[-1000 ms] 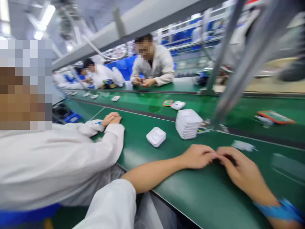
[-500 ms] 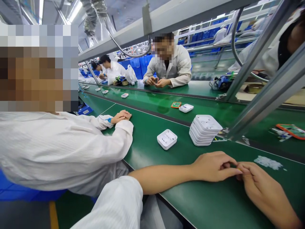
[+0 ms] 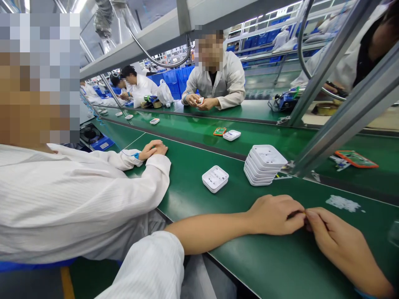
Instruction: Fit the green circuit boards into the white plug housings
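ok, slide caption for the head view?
Left hand and right hand together at the green bench, near stacked white square shells.

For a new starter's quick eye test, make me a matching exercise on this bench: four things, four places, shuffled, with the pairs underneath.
Things
1. Tall stack of white covers
2. Low white pile
3. Small white pieces
4. Right hand

Places
A. Fingers meeting those of the left hand
B. By the foot of the nearer slanting metal bar
C. Between the neighbouring co-worker's sleeve and the stack
D. In a flat, loose patch beyond the hands

Pairs: 1-B, 2-C, 3-D, 4-A
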`<state>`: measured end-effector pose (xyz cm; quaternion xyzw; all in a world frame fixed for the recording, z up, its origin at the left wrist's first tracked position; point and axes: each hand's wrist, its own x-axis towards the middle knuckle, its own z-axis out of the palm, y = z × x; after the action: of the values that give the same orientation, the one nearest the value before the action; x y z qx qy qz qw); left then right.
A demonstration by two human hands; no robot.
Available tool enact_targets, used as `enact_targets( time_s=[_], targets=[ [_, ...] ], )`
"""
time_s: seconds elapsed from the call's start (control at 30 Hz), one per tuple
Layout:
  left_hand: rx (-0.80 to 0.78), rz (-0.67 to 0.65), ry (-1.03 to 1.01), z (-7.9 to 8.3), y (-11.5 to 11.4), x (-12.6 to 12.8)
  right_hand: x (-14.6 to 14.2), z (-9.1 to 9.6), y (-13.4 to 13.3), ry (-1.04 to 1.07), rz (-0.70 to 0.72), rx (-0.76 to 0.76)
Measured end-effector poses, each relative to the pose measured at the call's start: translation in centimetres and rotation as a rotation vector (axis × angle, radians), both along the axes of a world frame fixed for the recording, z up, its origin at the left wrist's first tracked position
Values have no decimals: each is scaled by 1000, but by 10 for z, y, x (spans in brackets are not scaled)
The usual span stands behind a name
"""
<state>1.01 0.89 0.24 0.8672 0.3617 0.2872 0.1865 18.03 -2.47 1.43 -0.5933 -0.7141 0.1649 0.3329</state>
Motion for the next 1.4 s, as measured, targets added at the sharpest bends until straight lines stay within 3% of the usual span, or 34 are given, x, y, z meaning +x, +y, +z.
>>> enact_targets(
  time_s=[0.13,0.37,0.6,0.7,0.73,0.83,0.87,0.9,0.93,1.0,1.03,1.13,1.2,1.3,1.4],
  targets=[
    [-39,12,-21,-1,1,0,0,0,0,-2,21,24],
    [-63,79,-73,3,2,1,-1,0,1,3,-109,48],
    [-142,106,-104,0,-7,1,2,-3,2,34,-45,40],
    [-164,32,-112,29,12,-13,1,1,-2,36,-87,15],
    [-167,-67,-105,45,26,-20,1,3,-3,38,-108,6],
    [-140,-164,-143,97,84,-37,-1,6,-7,69,-157,0],
    [-133,-276,-72,109,100,-39,-1,5,-7,87,-163,13],
    [-114,-297,-59,115,111,-39,-1,4,-7,109,-166,27],
    [-121,-306,-38,115,115,-38,-1,2,-7,138,-171,37],
    [-167,-252,-26,98,100,-30,0,-1,-6,234,-179,39],
    [-182,-155,-75,83,84,-26,0,-2,-5,300,-184,31],
    [-217,-85,-117,35,26,-15,1,-4,-2,504,-177,-3],
    [-178,59,-150,15,1,-10,2,-3,-2,613,-143,-18],
    [-123,225,-124,7,-6,-6,3,-1,-1,828,1,-24],
    [-61,228,-123,9,4,-5,3,0,1,1062,253,-37]
  ],
)
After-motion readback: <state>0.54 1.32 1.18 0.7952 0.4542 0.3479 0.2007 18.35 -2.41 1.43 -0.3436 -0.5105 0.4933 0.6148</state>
